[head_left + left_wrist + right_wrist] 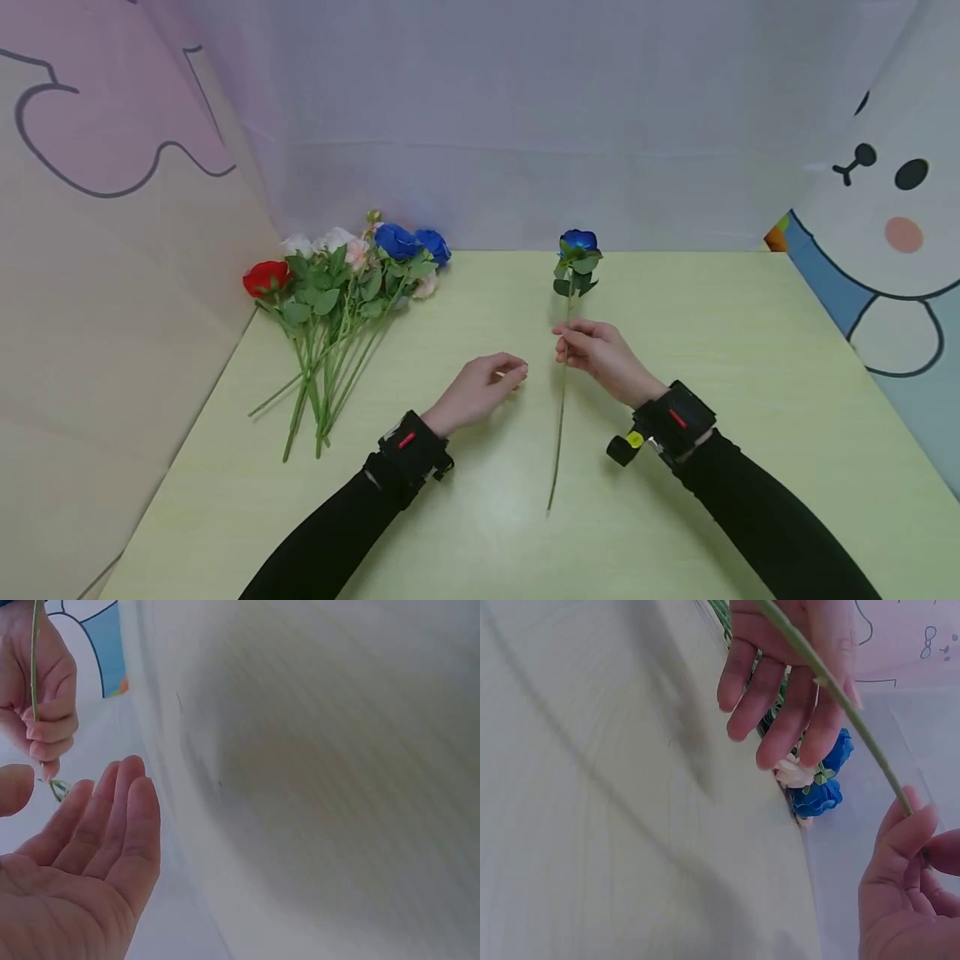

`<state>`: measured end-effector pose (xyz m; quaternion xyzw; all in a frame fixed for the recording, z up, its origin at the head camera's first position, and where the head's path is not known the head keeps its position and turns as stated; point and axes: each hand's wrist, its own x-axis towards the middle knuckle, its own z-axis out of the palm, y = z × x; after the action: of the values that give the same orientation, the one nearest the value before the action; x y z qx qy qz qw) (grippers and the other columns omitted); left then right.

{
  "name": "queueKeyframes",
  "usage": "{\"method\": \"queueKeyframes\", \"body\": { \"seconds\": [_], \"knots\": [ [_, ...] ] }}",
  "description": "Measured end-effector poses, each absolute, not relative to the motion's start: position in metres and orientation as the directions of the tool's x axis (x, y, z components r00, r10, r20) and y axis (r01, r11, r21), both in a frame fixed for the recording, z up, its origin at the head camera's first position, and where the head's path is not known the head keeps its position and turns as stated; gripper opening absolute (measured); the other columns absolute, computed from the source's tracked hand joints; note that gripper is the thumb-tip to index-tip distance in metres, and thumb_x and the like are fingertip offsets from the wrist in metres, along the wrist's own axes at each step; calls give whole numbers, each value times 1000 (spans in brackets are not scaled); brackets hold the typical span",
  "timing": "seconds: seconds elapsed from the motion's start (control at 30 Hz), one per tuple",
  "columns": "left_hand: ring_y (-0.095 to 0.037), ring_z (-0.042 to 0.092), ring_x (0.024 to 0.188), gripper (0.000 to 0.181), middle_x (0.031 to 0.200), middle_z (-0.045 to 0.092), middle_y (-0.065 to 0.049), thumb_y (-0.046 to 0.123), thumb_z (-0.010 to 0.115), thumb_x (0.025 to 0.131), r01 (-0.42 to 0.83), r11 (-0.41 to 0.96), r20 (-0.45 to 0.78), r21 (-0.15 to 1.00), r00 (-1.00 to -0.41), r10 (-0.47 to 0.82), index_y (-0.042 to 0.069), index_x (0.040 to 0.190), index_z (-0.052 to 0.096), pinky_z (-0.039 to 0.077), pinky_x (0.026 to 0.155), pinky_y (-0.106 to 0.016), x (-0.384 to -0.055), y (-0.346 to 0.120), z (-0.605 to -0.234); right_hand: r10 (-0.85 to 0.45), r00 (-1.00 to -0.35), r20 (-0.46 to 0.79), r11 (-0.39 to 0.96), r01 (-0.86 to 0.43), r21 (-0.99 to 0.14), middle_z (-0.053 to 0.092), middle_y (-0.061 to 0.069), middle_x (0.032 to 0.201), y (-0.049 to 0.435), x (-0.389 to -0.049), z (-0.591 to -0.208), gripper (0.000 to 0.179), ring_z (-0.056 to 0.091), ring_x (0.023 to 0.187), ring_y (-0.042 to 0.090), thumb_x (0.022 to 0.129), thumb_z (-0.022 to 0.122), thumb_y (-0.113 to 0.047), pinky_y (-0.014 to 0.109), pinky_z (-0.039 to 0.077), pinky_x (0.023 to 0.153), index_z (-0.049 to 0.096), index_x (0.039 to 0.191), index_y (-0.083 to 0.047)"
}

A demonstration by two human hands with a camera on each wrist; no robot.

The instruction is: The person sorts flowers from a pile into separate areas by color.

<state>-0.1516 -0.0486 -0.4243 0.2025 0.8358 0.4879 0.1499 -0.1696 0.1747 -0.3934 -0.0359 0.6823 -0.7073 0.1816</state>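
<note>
A single blue artificial rose (579, 242) with a long thin green stem is pinched by my right hand (606, 357) between thumb and fingers, just below its leaves. Its bloom points to the back of the table, and the stem runs toward the front. In the right wrist view the stem (847, 709) crosses in front of my left hand. Left of the stem, my left hand (480, 388) is held with relaxed fingers and touches nothing. The left wrist view shows its palm (71, 900) and loosely extended fingers.
A bunch of artificial flowers (330, 292) lies at the back left of the pale table (675, 517), with red, white, pink and blue blooms and crossed green stems. A pale curtain (525, 125) hangs behind. Both wrists wear black camera bands (675, 417).
</note>
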Motion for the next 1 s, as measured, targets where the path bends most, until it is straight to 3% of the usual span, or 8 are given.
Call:
{"method": "queueKeyframes", "body": {
  "seconds": [0.33, 0.63, 0.8, 1.0],
  "knots": [
    [-21, 60, 102, 35, 120, 62, -9, 26, 51, 99, 355, 617, 84, 702, -902, 423, 4, 126, 57, 49, 86, -38, -154, -64, -419, -291, -931, -220, 111, 196, -974, 55, 16, 96, 212, -170, -393, 42, 58, 78, 11, 102, 43, -17, 19, 51, 74, 41, 132, 12],
    [-23, 59, 105, 34, 122, 61, -10, 24, 53, 98, 352, 687, 105, 636, -921, 375, 5, 125, 58, 49, 84, -39, -158, -78, -414, -233, -947, -222, 258, 160, -953, 61, 10, 89, 261, -174, -386, 41, 59, 76, 7, 102, 44, -16, 18, 52, 70, 42, 128, 17],
    [-24, 59, 105, 34, 122, 61, -11, 23, 53, 98, 353, 703, 104, 618, -922, 372, 4, 125, 58, 50, 84, -39, -160, -83, -417, -169, -966, -196, 411, 112, -905, 63, 10, 88, 289, -176, -381, 41, 61, 74, 6, 102, 43, -17, 18, 53, 68, 46, 125, 16],
    [-24, 60, 104, 33, 120, 62, -12, 22, 54, 97, 362, 721, 111, 592, -922, 371, 3, 125, 58, 51, 83, -40, -161, -87, -419, -92, -989, -115, 647, 28, -762, 65, 20, 87, 317, -180, -379, 37, 63, 69, 8, 101, 43, -17, 21, 55, 64, 56, 116, 13]
  ]
}}
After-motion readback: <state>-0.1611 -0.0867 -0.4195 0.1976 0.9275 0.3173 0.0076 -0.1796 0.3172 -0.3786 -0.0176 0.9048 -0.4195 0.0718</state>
